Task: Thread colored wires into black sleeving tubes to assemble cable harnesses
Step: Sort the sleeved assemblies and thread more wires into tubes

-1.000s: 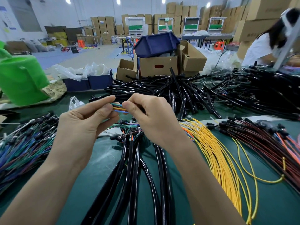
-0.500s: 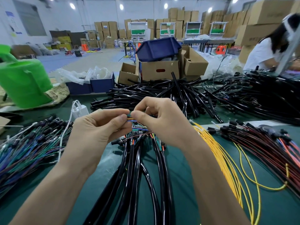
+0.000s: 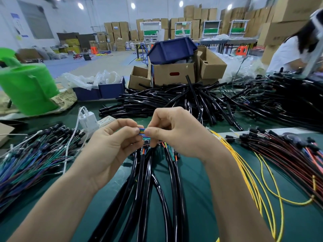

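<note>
above the middle of the green table (image 3: pixel 197 189), both hands are raised and meet. the left hand (image 3: pixel 111 145) pinches a short bundle of colored wires (image 3: pixel 142 131) between thumb and forefinger. the right hand (image 3: pixel 178 135) pinches the same bundle from the other side, its other fingers curled. the fingertips of the two hands are almost touching, so only a little of the bundle shows between them.

just under the hands lie several black sleeving tubes (image 3: pixel 145 180), running from the near edge of the view toward the wrists, with colored wire ends coming out at their far ends. a big pile of loose black tubes (image 3: pixel 174 100) is farther away, behind the hands.

to the left, a heap of blue and green wires (image 3: pixel 29 159) reaches the left edge of the view. to the right are yellow wires (image 3: pixel 251 173), and beyond them dark red wires (image 3: pixel 288 154) up to the right edge. bare table shows as two strips, one on each side of the near tubes, under the forearms.

a white charger (image 3: pixel 87 120) sits in a power strip (image 3: pixel 104 120) near the left hand. at the far side stand a green watering can (image 3: pixel 29 88), a cardboard box (image 3: pixel 173 74) and a blue bin (image 3: pixel 173 49) on top of it. another person (image 3: pixel 288 53) is at the far right.
</note>
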Demonstrator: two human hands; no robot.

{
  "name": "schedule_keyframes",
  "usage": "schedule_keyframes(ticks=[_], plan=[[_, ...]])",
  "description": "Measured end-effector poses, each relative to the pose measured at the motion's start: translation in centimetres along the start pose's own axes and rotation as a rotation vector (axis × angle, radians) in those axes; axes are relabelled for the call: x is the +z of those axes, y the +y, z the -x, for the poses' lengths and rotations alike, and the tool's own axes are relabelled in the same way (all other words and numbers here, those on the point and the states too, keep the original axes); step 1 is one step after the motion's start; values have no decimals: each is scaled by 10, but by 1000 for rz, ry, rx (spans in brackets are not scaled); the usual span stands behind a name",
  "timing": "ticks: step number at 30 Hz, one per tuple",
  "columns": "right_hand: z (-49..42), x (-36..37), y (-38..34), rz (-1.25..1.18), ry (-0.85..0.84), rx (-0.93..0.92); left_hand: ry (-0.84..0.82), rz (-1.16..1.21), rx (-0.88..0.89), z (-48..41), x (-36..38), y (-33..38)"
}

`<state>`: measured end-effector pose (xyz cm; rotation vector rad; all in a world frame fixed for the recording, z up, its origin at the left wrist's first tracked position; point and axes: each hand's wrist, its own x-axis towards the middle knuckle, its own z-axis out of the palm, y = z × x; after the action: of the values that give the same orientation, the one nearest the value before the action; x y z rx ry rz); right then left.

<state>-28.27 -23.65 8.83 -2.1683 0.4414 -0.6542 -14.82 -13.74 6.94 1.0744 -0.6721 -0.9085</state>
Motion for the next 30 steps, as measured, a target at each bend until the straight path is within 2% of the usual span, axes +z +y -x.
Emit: schedule_keyframes(ticks=[3,10,14,19,22,24,26,28,30], plan=[[0,-2,3,1,23,18,1,-67,32,-3,3,0],[1,-16,15,-64,133,23,-15,-480,203,-25,20,11],[3,-28,25,-87,256,-36,-73,-564,254,-44,36,16],[5,-44,42,-13,349,-29,-145,-556,268,-65,58,11],[8,-54,57,-65,494,-2,-208,-478,233,-90,75,0],[15,-63,70,-145,608,38,-158,-397,161,-121,86,-15],[25,-72,85,-249,701,93,-108,-429,45,-155,96,-42],[35,-80,97,-364,765,148,-143,-610,-69,-182,104,-80],[42,-85,108,-505,826,187,-172,-979,-99,-204,108,-119]])
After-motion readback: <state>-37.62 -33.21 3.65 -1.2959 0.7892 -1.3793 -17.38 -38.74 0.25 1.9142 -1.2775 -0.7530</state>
